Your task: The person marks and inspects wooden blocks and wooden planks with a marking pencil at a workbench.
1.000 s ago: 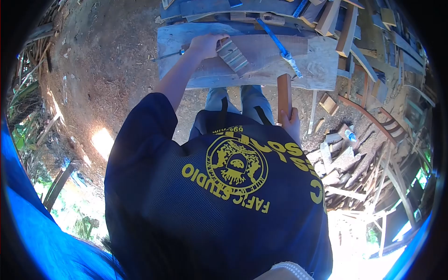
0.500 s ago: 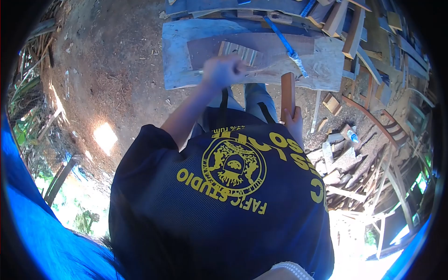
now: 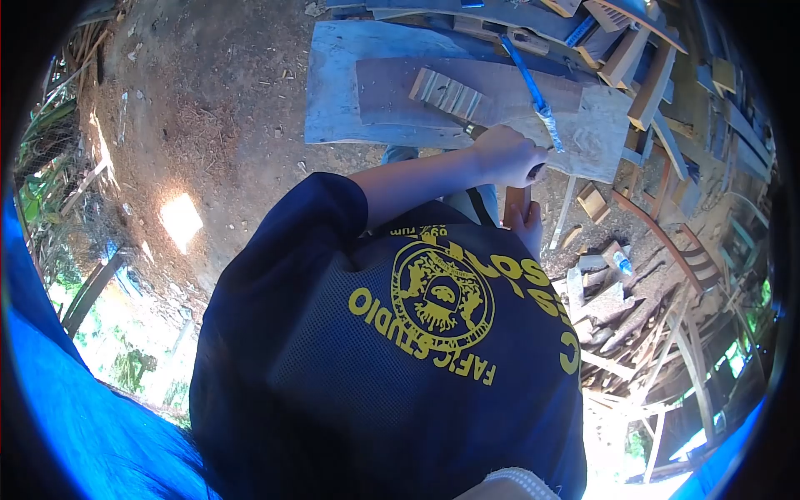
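Observation:
My left hand [image 3: 507,157] is a closed fist around a hand tool [image 3: 474,131] with a dark handle. Its thin shaft points up and left, over the edge of a striped wood block [image 3: 450,94]; the exact kind of tool is too small to tell. Just below, my right hand [image 3: 526,223] is wrapped round a reddish-brown wooden piece [image 3: 514,197], whose upper end is hidden behind my left hand. The striped block lies on a brown board [image 3: 383,92] on a pale plank bench [image 3: 329,125]. A blue stick [image 3: 523,73] with a wrapped end lies across the bench.
Wood offcuts [image 3: 650,87] are heaped at the upper right. A curved wooden frame [image 3: 667,233] and scrap wood [image 3: 604,296] lie on the ground to my right. Blue sheeting [image 3: 79,408] hangs at lower left. Bare dirt floor [image 3: 208,75] spreads left of the bench.
My left hand has swung right with the tool, from in front of the striped block to just above my right hand. The view has shifted slightly. My right hand still holds the wooden piece.

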A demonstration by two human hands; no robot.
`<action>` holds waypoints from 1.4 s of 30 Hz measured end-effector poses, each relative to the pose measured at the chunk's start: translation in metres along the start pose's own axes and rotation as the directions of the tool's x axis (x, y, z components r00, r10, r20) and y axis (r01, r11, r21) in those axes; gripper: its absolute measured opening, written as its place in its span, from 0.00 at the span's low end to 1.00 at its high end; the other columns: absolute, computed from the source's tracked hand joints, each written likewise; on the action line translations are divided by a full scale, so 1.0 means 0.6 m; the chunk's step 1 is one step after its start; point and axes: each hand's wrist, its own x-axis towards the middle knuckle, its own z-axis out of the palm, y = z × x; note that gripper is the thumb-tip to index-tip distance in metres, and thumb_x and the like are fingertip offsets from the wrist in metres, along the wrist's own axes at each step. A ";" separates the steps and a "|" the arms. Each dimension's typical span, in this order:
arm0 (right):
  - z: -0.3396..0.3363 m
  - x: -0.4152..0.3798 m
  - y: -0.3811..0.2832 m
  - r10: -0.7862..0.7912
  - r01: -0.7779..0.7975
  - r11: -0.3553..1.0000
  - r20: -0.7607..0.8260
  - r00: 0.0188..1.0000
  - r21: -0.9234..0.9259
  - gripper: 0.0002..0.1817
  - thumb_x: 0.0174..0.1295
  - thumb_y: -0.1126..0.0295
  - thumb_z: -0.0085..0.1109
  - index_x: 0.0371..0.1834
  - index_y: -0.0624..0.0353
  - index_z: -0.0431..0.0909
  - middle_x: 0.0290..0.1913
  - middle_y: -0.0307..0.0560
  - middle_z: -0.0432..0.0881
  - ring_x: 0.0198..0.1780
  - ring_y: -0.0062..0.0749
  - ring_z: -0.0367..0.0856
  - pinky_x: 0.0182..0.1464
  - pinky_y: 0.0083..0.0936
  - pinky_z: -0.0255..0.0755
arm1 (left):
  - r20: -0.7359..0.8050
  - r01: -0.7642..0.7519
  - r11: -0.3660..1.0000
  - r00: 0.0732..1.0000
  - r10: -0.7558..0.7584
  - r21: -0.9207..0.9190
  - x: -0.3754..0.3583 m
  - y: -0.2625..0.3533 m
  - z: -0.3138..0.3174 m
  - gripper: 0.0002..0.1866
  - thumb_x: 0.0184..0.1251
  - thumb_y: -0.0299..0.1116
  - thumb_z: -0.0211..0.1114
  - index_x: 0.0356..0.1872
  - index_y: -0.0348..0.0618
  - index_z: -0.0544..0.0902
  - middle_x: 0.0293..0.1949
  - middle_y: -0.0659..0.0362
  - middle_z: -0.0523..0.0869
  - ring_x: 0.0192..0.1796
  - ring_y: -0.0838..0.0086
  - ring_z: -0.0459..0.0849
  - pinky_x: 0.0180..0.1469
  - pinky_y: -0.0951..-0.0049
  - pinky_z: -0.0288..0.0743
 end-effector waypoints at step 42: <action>-0.206 0.026 0.114 -0.261 0.491 0.825 -0.584 0.769 0.279 0.23 0.71 0.50 0.44 0.51 0.63 0.68 0.27 0.48 0.80 0.25 0.22 0.73 0.25 0.14 0.67 | 0.058 0.010 1.000 0.998 -0.011 0.023 0.027 -0.006 0.035 0.10 0.51 0.42 0.67 0.30 0.51 0.81 0.20 0.59 0.83 0.23 0.62 0.84 0.26 0.61 0.76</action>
